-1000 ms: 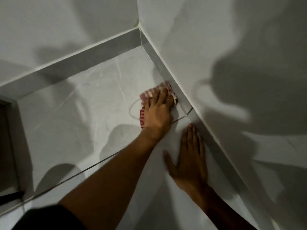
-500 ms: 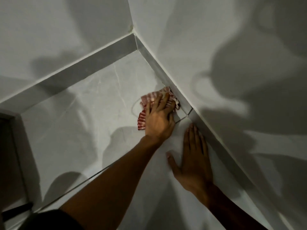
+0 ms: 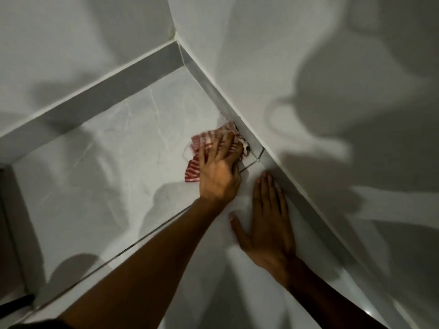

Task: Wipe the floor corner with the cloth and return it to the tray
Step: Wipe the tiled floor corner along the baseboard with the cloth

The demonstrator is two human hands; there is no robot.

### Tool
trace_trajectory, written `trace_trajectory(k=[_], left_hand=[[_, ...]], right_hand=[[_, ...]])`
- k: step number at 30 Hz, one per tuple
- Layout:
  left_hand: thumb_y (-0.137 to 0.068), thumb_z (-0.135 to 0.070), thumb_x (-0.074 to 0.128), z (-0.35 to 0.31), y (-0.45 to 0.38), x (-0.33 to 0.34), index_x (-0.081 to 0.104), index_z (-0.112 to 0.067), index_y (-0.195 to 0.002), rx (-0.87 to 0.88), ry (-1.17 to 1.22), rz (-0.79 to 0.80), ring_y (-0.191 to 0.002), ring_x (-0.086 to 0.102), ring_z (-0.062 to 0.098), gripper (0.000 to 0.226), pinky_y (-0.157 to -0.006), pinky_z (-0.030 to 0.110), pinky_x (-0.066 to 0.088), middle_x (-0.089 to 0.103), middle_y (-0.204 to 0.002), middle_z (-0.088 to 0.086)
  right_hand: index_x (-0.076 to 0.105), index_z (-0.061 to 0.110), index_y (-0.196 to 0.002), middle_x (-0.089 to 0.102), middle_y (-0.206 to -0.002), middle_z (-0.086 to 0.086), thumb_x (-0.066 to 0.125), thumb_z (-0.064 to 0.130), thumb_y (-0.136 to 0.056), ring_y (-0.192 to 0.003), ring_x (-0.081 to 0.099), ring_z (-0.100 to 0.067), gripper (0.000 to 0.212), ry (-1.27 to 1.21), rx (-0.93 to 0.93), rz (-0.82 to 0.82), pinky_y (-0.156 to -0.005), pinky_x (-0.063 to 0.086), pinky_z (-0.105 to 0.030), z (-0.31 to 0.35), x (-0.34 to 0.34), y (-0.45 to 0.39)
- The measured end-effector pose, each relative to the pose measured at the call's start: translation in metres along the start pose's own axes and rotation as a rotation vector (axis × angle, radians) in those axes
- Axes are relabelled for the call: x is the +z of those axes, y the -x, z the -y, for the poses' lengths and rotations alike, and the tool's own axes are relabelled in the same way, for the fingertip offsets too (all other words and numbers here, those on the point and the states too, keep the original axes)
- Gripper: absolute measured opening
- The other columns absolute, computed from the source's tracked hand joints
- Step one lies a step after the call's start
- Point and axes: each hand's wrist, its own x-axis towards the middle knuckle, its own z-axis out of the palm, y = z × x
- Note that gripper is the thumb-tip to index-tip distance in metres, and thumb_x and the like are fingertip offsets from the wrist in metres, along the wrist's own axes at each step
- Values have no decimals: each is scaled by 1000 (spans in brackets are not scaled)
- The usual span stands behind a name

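A red-and-white striped cloth [image 3: 200, 141] lies bunched on the pale marble floor, pushed against the grey skirting of the right wall. My left hand [image 3: 219, 169] presses down on the cloth with its fingers spread over it, covering most of it. My right hand [image 3: 268, 222] rests flat on the floor tile just behind, palm down, fingers together, beside the skirting and apart from the cloth. The floor corner [image 3: 181, 65] where the two walls meet is farther ahead. No tray is in view.
Grey skirting [image 3: 99, 100] runs along the back wall and along the right wall. A dark grout line [image 3: 147, 238] crosses the floor under my left forearm. A dark door frame edge [image 3: 7, 224] stands at the far left. Heavy shadows fall on both walls.
My left hand has slid the cloth slightly back along the right skirting and shifted on it. My right hand has stayed planted on the floor. The view has tilted a little.
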Motion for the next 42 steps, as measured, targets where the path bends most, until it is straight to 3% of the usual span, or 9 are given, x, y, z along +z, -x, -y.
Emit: trace_trajectory(k=[5,10,18,22,26,30,33,37,42], left_hand=[[-103,-26,53,19,-46,-17,50,-29,-157,-96,-33,26,-166,14,28,54,-133,62,3,26,-177,-3],[-105,-30,52,40,-95,-38,52,-29,-155,-180,-87,104,-166,9,32,50,-133,62,-2,21,-178,-1],[-96,-11,57,18,-26,-24,54,-20,-155,89,-2,95,-165,18,35,59,-132,55,16,28,-176,9],[-101,-18,56,34,-20,-27,46,-28,-159,166,-42,155,-166,16,27,60,-133,55,10,25,-177,0],[-108,-28,48,38,-58,-36,38,-30,-163,-7,-39,146,-167,8,28,57,-133,59,0,17,-179,-2],[-106,-24,50,33,-68,-32,47,-26,-159,-61,-5,141,-166,11,32,53,-133,61,7,20,-179,3],[-99,-19,48,22,-39,-23,52,-23,-156,33,12,97,-165,15,34,57,-132,61,11,23,-178,6],[-100,-19,44,28,14,-10,53,-24,-155,337,-17,140,-165,19,30,56,-133,60,12,30,-175,4],[-96,-11,57,58,15,-27,56,-25,-153,552,-43,183,-163,21,23,58,-132,54,13,37,-171,1]], right_hand=[[2,3,-177,4,-187,-16,31,80,-103,-174,11,-29,111,-27,10,25,-139,7,-46,0,-1,1],[5,0,-176,5,-187,-18,36,76,-106,-174,11,-31,108,-60,-35,-35,-140,20,-52,0,-3,3],[1,4,-177,2,-187,-16,32,79,-104,-174,6,-29,109,-44,11,65,-142,14,-50,3,-8,3],[-5,7,-177,-5,-187,-13,28,81,-102,-175,-2,-26,110,-64,13,96,-142,7,-48,3,-9,2],[-5,6,-177,-3,-188,-12,31,80,-103,-175,1,-26,110,-90,6,67,-141,3,-44,2,-10,2],[0,4,-177,3,-188,-14,34,78,-104,-174,3,-27,109,-110,-6,31,-142,7,-46,0,-8,2],[-2,5,-177,0,-188,-14,32,79,-104,-175,1,-26,110,-98,-2,42,-141,7,-47,1,-7,2],[1,6,-177,0,-187,-13,34,79,-105,-175,4,-27,108,-107,-1,33,-142,11,-48,0,-6,4],[5,3,-177,6,-187,-16,36,78,-104,-174,6,-29,109,-133,-30,20,-140,21,-53,-3,-14,6]])
